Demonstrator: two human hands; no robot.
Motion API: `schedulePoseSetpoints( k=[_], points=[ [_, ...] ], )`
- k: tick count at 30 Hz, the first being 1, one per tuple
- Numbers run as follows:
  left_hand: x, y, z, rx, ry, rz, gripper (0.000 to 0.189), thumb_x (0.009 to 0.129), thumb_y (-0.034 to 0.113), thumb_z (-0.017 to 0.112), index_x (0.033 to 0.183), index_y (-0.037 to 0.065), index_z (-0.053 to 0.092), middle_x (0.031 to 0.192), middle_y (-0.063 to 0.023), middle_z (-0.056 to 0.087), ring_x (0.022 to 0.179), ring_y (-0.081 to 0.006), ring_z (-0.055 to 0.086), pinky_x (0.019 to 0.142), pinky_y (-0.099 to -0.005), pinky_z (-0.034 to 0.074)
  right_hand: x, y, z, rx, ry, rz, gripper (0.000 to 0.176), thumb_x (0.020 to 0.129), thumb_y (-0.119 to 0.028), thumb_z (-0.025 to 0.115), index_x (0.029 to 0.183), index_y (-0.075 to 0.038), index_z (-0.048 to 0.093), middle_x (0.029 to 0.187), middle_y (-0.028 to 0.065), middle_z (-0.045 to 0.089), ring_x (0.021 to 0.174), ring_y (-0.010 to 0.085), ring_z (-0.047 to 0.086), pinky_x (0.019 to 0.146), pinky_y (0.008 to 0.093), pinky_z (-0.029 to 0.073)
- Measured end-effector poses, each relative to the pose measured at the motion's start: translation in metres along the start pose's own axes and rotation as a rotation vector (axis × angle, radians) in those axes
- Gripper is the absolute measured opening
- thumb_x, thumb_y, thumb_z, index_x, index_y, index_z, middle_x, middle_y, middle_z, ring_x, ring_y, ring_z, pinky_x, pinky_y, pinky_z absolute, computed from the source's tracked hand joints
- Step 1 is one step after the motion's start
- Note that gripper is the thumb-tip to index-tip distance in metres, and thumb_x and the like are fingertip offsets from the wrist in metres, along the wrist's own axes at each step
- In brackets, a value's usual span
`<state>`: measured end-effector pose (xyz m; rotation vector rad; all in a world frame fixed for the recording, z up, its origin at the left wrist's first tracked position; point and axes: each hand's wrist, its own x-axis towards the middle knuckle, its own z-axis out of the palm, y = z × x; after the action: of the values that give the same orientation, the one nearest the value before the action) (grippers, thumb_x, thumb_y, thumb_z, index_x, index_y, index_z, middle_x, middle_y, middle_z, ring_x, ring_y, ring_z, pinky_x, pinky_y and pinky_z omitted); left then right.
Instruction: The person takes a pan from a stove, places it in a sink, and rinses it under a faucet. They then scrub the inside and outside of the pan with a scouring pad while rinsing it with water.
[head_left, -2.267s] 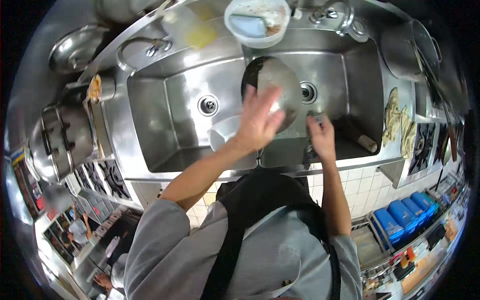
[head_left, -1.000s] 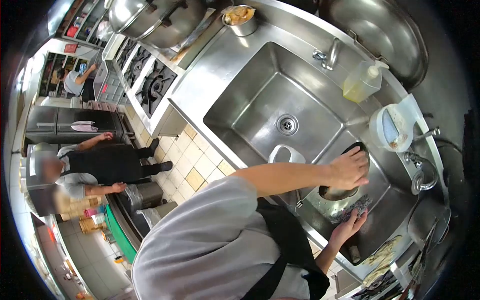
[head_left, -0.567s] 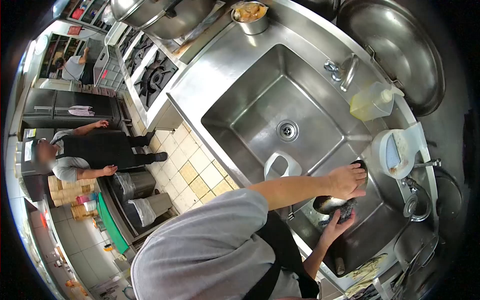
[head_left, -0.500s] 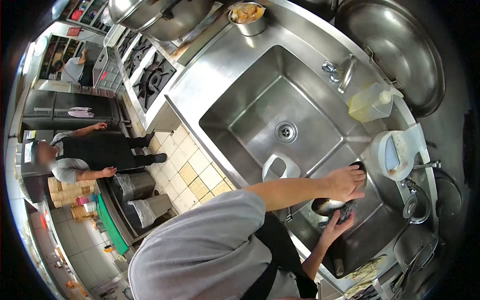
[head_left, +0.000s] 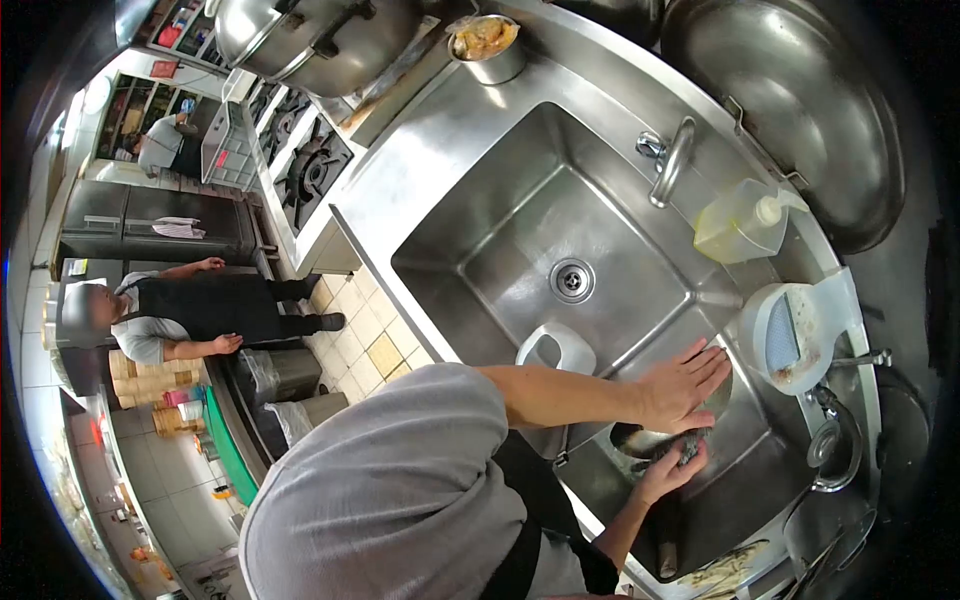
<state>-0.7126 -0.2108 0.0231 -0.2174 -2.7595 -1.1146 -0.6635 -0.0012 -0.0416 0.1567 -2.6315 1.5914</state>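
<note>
A dark pan (head_left: pixel 628 440) is tilted in the nearer, right-hand basin, its long handle (head_left: pixel 667 555) ending in a worn tip. My left hand (head_left: pixel 680 388) lies against the pan's upper side, palm down, fingers stretched and spread. Close below it, my right hand (head_left: pixel 668 474) is closed around a grey scouring pad, perhaps steel wool (head_left: pixel 690 441), pressed to the pan. My hands and the pad hide much of the pan's inside. A white plastic handled container (head_left: pixel 574 350) stands beside my left forearm.
The large steel sink (head_left: pixel 545 215) has a tap (head_left: pixel 675 165). Along its far edge are a yellow liquid bottle (head_left: pixel 735 225), a white plastic scoop (head_left: pixel 765 345) and a big wok (head_left: pixel 800 110). A food-filled pot (head_left: pixel 490 62) stands at the back. A co-worker (head_left: pixel 200 310) faces this way.
My left hand's fingers have spread wider on the pan. My right hand with the scouring pad has shifted slightly left. The view has moved a little.
</note>
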Motion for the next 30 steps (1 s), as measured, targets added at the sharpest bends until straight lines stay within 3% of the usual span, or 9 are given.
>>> schedulePoseSetpoints(
  k=[2,4,11,12,14,18,23,28,30],
  points=[
    [-0.001,-0.002,0.005,-0.019,0.0,-0.016,0.088,0.099,0.053,0.049,0.15,-0.016,0.031,0.154,-0.0344,0.039,0.149,-0.0444,0.033,0.127,-0.0548,0.014,0.017,0.027,-0.008,-0.083,-0.025,-0.026,0.046,0.097,-0.015,0.055,0.136,0.009,0.05,0.129,0.0252,0.056,0.12,0.0365,0.055,0.105,0.0451,0.042],
    [-0.002,-0.002,0.008,-0.012,0.005,-0.017,0.088,0.098,0.051,0.051,0.15,-0.017,0.029,0.154,-0.0343,0.039,0.147,-0.0453,0.035,0.127,-0.0552,0.015,0.072,-0.001,0.0,0.003,0.016,0.355,0.05,0.099,-0.018,0.055,0.139,0.01,0.048,0.13,0.0248,0.057,0.12,0.0348,0.056,0.104,0.0442,0.043],
    [0.011,0.019,-0.031,-0.167,-0.209,-0.206,0.085,0.091,0.036,0.062,0.15,-0.016,0.029,0.153,-0.0372,0.036,0.145,-0.0532,0.032,0.123,-0.0561,0.024,0.091,-0.04,0.009,-0.133,-0.112,0.032,0.045,0.086,-0.001,0.066,0.131,-0.001,0.061,0.123,0.0181,0.063,0.117,0.0324,0.06,0.102,0.0414,0.047],
    [0.011,0.02,-0.025,-0.171,-0.316,-0.278,0.082,0.095,0.034,0.057,0.151,-0.017,0.026,0.155,-0.0384,0.033,0.145,-0.055,0.032,0.122,-0.057,0.025,0.084,-0.061,0.003,-0.141,-0.187,-0.045,0.044,0.082,-0.002,0.069,0.126,-0.004,0.063,0.122,0.0196,0.062,0.117,0.0359,0.059,0.102,0.0439,0.045],
    [-0.034,-0.008,0.034,-0.006,0.095,-0.013,0.08,0.094,0.033,0.059,0.146,-0.02,0.029,0.148,-0.0404,0.037,0.138,-0.056,0.036,0.118,-0.0614,0.024,0.077,-0.084,0.002,-0.226,-0.244,-0.223,0.047,0.077,-0.015,0.075,0.122,-0.008,0.065,0.121,0.018,0.063,0.116,0.0379,0.058,0.103,0.0484,0.043],
    [-0.05,-0.004,0.029,-0.4,0.134,-0.189,0.084,0.105,0.043,0.034,0.153,-0.021,0.011,0.16,-0.0435,0.015,0.152,-0.0559,0.015,0.123,-0.0616,0.007,0.093,-0.089,0.016,-0.245,-0.305,-0.182,0.04,0.077,-0.019,0.074,0.115,-0.009,0.068,0.116,0.0171,0.065,0.114,0.0382,0.06,0.097,0.046,0.047],
    [-0.043,-0.001,0.022,-0.129,-0.004,-0.164,0.083,0.107,0.046,0.031,0.155,-0.019,0.011,0.161,-0.0425,0.014,0.153,-0.0555,0.011,0.123,-0.0643,0.002,0.116,-0.004,0.011,-0.049,-0.049,0.058,0.034,0.079,-0.018,0.07,0.112,-0.007,0.069,0.103,0.0194,0.068,0.102,0.0409,0.065,0.088,0.0482,0.054],
    [-0.046,-0.001,0.024,-0.061,0.008,-0.12,0.073,0.11,0.036,0.022,0.156,-0.018,0.007,0.165,-0.0379,0.01,0.156,-0.0478,0.008,0.124,-0.058,-0.004,0.136,-0.087,0.022,-0.278,-0.455,-0.099,0.036,0.085,-0.018,0.069,0.117,-0.002,0.069,0.108,0.0201,0.068,0.095,0.0329,0.069,0.086,0.0413,0.055],
    [-0.043,0.006,0.024,-0.065,-0.005,-0.162,0.073,0.11,0.036,0.022,0.156,-0.018,0.007,0.165,-0.0376,0.011,0.156,-0.048,0.007,0.124,-0.0579,-0.005,0.129,-0.059,0.02,-0.149,-0.386,0.087,0.037,0.085,-0.019,0.069,0.118,-0.002,0.069,0.11,0.0206,0.069,0.095,0.033,0.069,0.086,0.0415,0.055]
  ],
)
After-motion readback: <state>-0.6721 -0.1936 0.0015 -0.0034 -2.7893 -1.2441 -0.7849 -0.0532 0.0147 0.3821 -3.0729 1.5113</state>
